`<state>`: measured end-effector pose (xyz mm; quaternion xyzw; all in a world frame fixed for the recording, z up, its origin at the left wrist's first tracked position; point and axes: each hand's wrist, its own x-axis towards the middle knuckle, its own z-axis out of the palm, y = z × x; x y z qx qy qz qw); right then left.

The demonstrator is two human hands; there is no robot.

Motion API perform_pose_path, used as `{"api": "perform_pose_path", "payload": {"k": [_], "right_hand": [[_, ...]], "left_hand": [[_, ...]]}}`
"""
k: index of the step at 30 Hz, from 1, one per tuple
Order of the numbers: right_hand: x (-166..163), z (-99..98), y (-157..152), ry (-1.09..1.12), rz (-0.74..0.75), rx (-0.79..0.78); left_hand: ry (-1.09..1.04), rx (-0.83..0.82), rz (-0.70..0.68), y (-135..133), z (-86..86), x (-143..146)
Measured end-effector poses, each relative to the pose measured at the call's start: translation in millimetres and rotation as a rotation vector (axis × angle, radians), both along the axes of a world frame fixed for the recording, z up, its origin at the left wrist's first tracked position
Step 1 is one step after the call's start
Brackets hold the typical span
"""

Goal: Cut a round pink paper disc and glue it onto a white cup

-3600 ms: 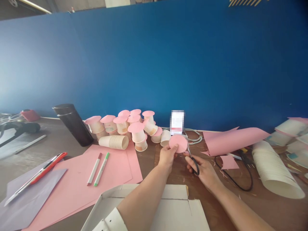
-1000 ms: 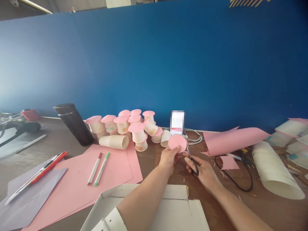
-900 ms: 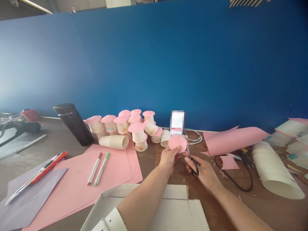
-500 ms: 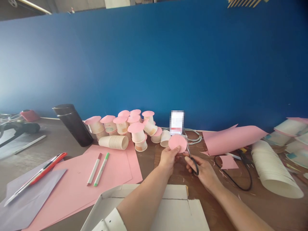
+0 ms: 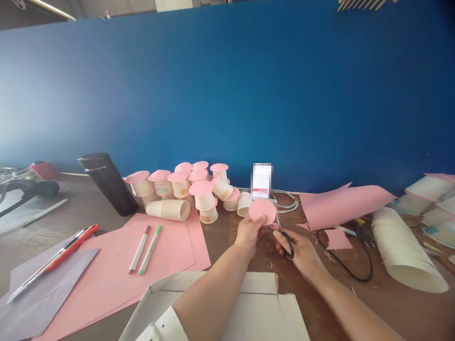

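Between thumb and fingers, my left hand (image 5: 249, 233) pinches a round pink paper disc (image 5: 262, 211) above the table. My right hand (image 5: 300, 253) is closed on the black handles of a pair of scissors (image 5: 287, 242). The scissor blades point up along the disc's right edge; I cannot tell whether they touch it. Just behind the disc lies a white paper cup (image 5: 244, 204) on its side. Left of that stand several paper cups topped with pink discs (image 5: 202, 189).
Pink paper sheets (image 5: 117, 255) hold two markers (image 5: 149, 251); a red utility knife (image 5: 71, 248) lies on lavender paper. A black bottle (image 5: 108, 184) stands behind. White cardboard (image 5: 270, 312) is beneath my arms. Rightward are rolled pink paper (image 5: 344, 203), a cable (image 5: 368, 272) and a cup stack (image 5: 405, 251).
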<state>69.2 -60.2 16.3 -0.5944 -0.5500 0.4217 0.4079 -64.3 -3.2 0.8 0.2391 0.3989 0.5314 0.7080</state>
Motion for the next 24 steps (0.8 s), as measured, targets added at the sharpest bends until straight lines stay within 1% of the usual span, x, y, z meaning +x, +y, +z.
{"api": "perform_pose_path", "payload": {"k": [11, 24], "right_hand": [[2.3, -9.3, 3.8, 0.038, 0.001, -0.016], [3.5, -9.0, 3.4, 0.048, 0.008, -0.017]], "left_hand": [[-0.017, -0.022, 0.012, 0.0, 0.8, -0.4], [-0.037, -0.027, 0.022, 0.6, 1.6, -0.9]]}}
